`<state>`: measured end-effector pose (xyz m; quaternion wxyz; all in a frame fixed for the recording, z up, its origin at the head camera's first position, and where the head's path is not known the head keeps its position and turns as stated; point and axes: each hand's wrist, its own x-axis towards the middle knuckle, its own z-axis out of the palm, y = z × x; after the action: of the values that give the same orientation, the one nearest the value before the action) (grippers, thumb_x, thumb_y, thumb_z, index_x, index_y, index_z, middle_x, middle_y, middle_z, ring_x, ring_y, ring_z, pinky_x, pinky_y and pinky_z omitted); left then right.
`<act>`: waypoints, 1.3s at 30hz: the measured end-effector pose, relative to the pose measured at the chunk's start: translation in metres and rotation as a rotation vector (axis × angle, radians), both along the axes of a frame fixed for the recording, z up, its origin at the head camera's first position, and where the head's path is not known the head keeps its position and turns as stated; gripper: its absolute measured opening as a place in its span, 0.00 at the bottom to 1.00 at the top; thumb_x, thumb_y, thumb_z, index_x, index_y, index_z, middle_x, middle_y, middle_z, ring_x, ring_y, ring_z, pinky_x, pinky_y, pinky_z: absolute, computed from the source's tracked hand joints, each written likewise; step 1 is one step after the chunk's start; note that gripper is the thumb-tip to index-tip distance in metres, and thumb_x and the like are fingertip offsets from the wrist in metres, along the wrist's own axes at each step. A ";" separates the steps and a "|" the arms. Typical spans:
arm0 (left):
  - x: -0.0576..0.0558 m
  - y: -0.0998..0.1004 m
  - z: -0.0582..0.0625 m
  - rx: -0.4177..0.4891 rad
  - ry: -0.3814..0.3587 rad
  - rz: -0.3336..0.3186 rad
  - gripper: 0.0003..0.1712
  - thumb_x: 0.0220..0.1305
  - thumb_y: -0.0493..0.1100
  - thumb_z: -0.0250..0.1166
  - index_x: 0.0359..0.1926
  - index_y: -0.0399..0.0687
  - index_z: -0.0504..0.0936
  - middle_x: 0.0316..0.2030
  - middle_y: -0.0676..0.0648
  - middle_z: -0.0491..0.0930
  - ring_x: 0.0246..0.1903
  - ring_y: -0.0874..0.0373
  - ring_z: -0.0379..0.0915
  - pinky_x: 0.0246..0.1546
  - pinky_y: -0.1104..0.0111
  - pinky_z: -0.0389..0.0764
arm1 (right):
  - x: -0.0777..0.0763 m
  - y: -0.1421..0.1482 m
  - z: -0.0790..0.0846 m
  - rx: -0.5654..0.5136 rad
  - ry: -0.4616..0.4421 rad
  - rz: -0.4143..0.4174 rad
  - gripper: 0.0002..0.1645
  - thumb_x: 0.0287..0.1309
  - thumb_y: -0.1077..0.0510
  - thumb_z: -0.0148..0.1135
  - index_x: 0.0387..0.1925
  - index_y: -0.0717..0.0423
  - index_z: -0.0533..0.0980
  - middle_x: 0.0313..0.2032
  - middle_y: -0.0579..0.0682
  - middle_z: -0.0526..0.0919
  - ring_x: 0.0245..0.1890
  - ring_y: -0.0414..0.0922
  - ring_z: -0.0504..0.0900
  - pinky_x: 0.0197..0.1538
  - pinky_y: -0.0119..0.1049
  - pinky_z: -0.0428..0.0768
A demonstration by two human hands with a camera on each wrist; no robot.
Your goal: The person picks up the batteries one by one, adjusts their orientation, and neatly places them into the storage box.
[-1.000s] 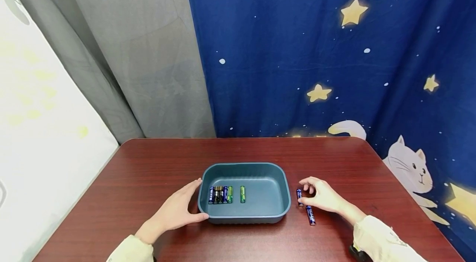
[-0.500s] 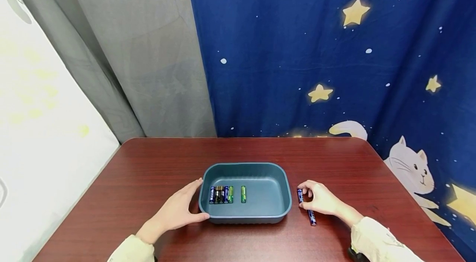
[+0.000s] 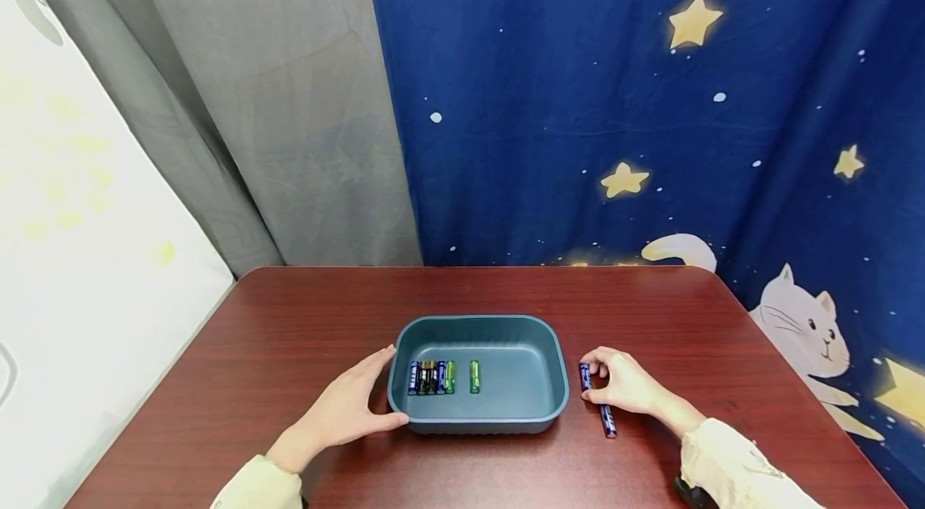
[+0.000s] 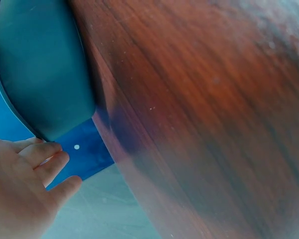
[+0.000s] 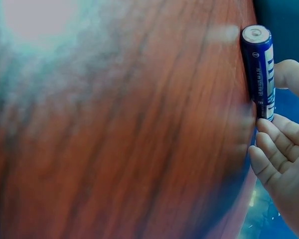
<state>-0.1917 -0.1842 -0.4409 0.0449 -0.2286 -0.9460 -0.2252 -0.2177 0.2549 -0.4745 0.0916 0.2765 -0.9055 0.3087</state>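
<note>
A blue-grey plastic tray point(image 3: 477, 421) stands mid-table. My left hand point(image 3: 340, 411) rests against its left end, thumb at the front corner, fingers at the back. In the left wrist view, fairly straight fingers point(image 4: 47, 157) touch the tray's rim. Right of the tray, my right hand point(image 3: 627, 387) pinches a blue battery point(image 3: 586, 377) lying on the table, thumb at its near end, fingertips at its far end. Another blue battery point(image 3: 609, 422) lies just in front of it. The right wrist view shows a blue battery point(image 5: 259, 74) beside the fingers point(image 5: 276, 134).
Inside the tray, several blue, black-and-gold and green batteries point(image 3: 431, 378) lie side by side at the left; one green battery point(image 3: 474, 376) lies apart. The dark red table point(image 3: 318, 308) ends at grey and star-patterned blue curtains point(image 3: 520, 132).
My right hand's fingers have closed onto the far blue battery, which sits about where it was on the table. The left hand has stayed against the tray.
</note>
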 end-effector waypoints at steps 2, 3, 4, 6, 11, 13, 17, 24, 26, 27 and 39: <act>-0.001 0.000 0.000 -0.001 0.007 -0.003 0.54 0.42 0.68 0.66 0.65 0.42 0.61 0.63 0.45 0.63 0.60 0.50 0.61 0.55 0.52 0.66 | -0.001 0.000 0.000 -0.005 0.016 -0.003 0.22 0.31 0.59 0.74 0.33 0.60 0.76 0.24 0.43 0.71 0.23 0.37 0.68 0.26 0.26 0.68; -0.001 0.000 0.000 0.000 0.011 -0.005 0.54 0.42 0.67 0.66 0.65 0.42 0.61 0.63 0.45 0.63 0.60 0.50 0.61 0.55 0.52 0.66 | -0.002 0.001 0.000 -0.005 0.022 -0.005 0.22 0.31 0.58 0.74 0.33 0.60 0.76 0.24 0.43 0.71 0.23 0.36 0.68 0.26 0.26 0.68; -0.001 0.001 -0.001 0.001 0.013 -0.007 0.54 0.42 0.67 0.66 0.65 0.42 0.61 0.63 0.45 0.63 0.60 0.50 0.61 0.55 0.52 0.67 | -0.003 0.001 0.001 -0.006 0.029 -0.009 0.22 0.31 0.58 0.74 0.33 0.60 0.76 0.24 0.43 0.71 0.24 0.36 0.68 0.27 0.26 0.68; -0.001 0.001 0.000 0.002 0.015 -0.007 0.54 0.42 0.67 0.67 0.65 0.42 0.61 0.63 0.45 0.63 0.60 0.50 0.61 0.55 0.52 0.67 | -0.005 0.002 0.003 -0.016 0.036 -0.018 0.23 0.31 0.58 0.74 0.34 0.60 0.76 0.25 0.43 0.71 0.24 0.36 0.68 0.27 0.27 0.68; -0.001 0.001 0.001 0.004 0.015 -0.006 0.54 0.41 0.67 0.67 0.65 0.43 0.61 0.63 0.46 0.64 0.60 0.51 0.61 0.55 0.53 0.67 | -0.010 0.003 0.017 -0.039 0.052 -0.052 0.24 0.31 0.59 0.75 0.35 0.61 0.76 0.25 0.43 0.71 0.24 0.37 0.68 0.28 0.27 0.68; -0.001 0.001 0.002 0.002 0.017 -0.009 0.54 0.41 0.67 0.67 0.65 0.43 0.61 0.63 0.46 0.63 0.60 0.51 0.61 0.55 0.53 0.67 | -0.012 0.003 0.024 -0.039 0.056 -0.065 0.24 0.32 0.58 0.75 0.36 0.61 0.76 0.26 0.43 0.71 0.25 0.38 0.68 0.28 0.27 0.69; -0.002 0.001 0.001 -0.001 0.019 -0.012 0.54 0.41 0.67 0.67 0.65 0.43 0.61 0.63 0.46 0.63 0.61 0.51 0.61 0.55 0.53 0.67 | -0.018 0.001 0.039 -0.037 0.066 -0.084 0.25 0.32 0.57 0.75 0.37 0.60 0.77 0.26 0.43 0.72 0.26 0.38 0.69 0.28 0.28 0.69; -0.001 0.000 0.000 -0.006 0.018 -0.006 0.55 0.41 0.68 0.66 0.65 0.42 0.61 0.62 0.45 0.64 0.60 0.50 0.61 0.55 0.53 0.67 | -0.026 -0.008 0.057 -0.035 0.131 -0.062 0.25 0.32 0.56 0.75 0.37 0.60 0.77 0.26 0.44 0.73 0.27 0.39 0.70 0.30 0.30 0.70; -0.001 0.000 0.000 -0.004 0.016 -0.004 0.55 0.41 0.68 0.66 0.65 0.42 0.61 0.62 0.45 0.64 0.60 0.50 0.62 0.55 0.52 0.67 | -0.027 -0.012 0.061 -0.036 0.140 -0.053 0.25 0.32 0.56 0.74 0.37 0.60 0.77 0.26 0.45 0.74 0.27 0.40 0.71 0.31 0.30 0.70; -0.001 0.000 0.000 -0.003 0.015 -0.004 0.55 0.42 0.68 0.66 0.65 0.42 0.61 0.62 0.45 0.64 0.60 0.50 0.62 0.55 0.52 0.67 | -0.028 -0.014 0.062 -0.036 0.143 -0.049 0.25 0.32 0.56 0.74 0.37 0.60 0.77 0.26 0.44 0.74 0.27 0.40 0.71 0.31 0.30 0.70; -0.001 0.000 -0.001 0.002 0.010 -0.011 0.55 0.42 0.68 0.66 0.66 0.41 0.60 0.62 0.44 0.64 0.60 0.50 0.62 0.55 0.52 0.67 | -0.030 -0.040 0.069 -0.064 0.132 0.019 0.26 0.32 0.57 0.74 0.38 0.61 0.77 0.26 0.45 0.74 0.27 0.40 0.71 0.31 0.30 0.71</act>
<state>-0.1932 -0.1844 -0.4423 0.0487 -0.2349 -0.9443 -0.2255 -0.2476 0.2146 -0.4050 0.1571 0.3019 -0.8843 0.3196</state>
